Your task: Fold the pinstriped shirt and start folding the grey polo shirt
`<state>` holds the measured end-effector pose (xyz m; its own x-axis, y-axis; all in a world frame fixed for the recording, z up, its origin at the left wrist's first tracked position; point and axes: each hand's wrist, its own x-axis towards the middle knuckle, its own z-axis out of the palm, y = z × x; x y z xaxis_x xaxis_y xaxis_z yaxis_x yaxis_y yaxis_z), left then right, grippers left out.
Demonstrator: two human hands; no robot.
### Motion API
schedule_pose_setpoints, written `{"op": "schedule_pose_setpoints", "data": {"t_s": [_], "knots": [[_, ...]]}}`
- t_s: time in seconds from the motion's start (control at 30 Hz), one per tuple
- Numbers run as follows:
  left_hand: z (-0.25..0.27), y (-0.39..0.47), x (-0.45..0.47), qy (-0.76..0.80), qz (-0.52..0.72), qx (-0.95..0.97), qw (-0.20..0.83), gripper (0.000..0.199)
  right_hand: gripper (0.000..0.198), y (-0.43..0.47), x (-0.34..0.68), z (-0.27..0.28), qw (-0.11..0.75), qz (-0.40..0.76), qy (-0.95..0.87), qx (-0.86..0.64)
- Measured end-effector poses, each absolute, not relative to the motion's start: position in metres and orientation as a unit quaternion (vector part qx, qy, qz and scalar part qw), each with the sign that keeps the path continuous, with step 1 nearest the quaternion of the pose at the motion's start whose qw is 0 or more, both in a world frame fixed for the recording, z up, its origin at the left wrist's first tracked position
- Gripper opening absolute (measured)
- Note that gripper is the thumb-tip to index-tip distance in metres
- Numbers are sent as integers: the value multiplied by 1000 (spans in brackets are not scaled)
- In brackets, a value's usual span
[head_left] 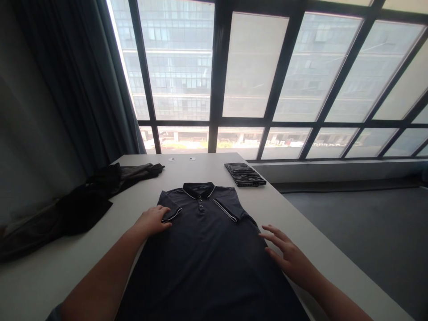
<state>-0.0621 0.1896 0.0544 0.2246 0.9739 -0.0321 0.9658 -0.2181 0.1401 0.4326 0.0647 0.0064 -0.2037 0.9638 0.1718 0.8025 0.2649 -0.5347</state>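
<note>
A dark navy polo shirt (207, 263) lies front up on the white table, its collar pointing away from me. The collar is black with thin white piping, and a short row of buttons runs below it. Both short sleeves are folded inward over the chest, showing white-trimmed cuffs. My left hand (154, 221) rests on the folded left sleeve, thumb and fingers apart, without a visible grip. At the shirt's right side edge, my right hand (286, 252) is open with its fingers spread; whether the fingertips touch the cloth is unclear. The hem runs out of view at the bottom.
A folded black-and-white striped garment (245, 174) lies near the table's far right edge. Dark crumpled clothes (83, 200) are heaped along the left side. The white table (314, 249) ends before a large window; a dark curtain (83, 80) hangs at left.
</note>
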Motion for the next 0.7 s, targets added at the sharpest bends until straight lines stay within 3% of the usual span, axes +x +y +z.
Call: {"op": "schedule_pose_setpoints", "data": {"t_s": [0.17,0.33,0.43,0.57,0.7], "knots": [[58,189,-62,649,1,760,39,22,49,64,432,8,232,173,-756,-587],[61,187,-43,664,77,744,11,27,48,60,428,13,225,182,-753,-590],[60,186,-40,659,96,744,52,28,47,59,426,16,226,186,-754,-588],[49,194,-50,629,108,763,98,46,47,59,426,17,222,188,-756,-587],[23,213,-67,602,183,775,56,51,47,60,426,17,217,193,-758,-584]]}}
